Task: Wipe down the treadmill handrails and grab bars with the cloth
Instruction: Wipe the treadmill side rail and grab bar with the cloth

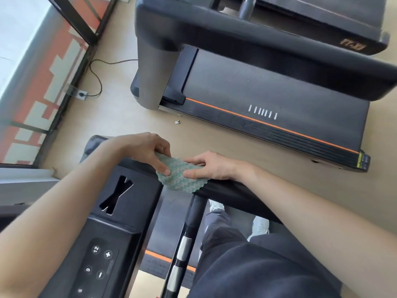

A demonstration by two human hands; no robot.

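A green speckled cloth [178, 179] is draped over the black side handrail [227, 193] of the treadmill I stand on. My left hand [146, 150] grips the cloth's left end, fingers curled over its far edge and thumb on top. My right hand [212, 166] lies on the cloth's right end with fingers and thumb fairly straight, pressing it onto the rail. A black grab bar [182, 248] with silver sensor bands runs below the rail towards me.
The console [101, 257] with number buttons and a cup-holder slot [117, 195] sits under my left forearm. A second treadmill [268, 93] stands across a strip of beige floor. A power cable [96, 78] trails to a floor socket by the window frame [71, 61].
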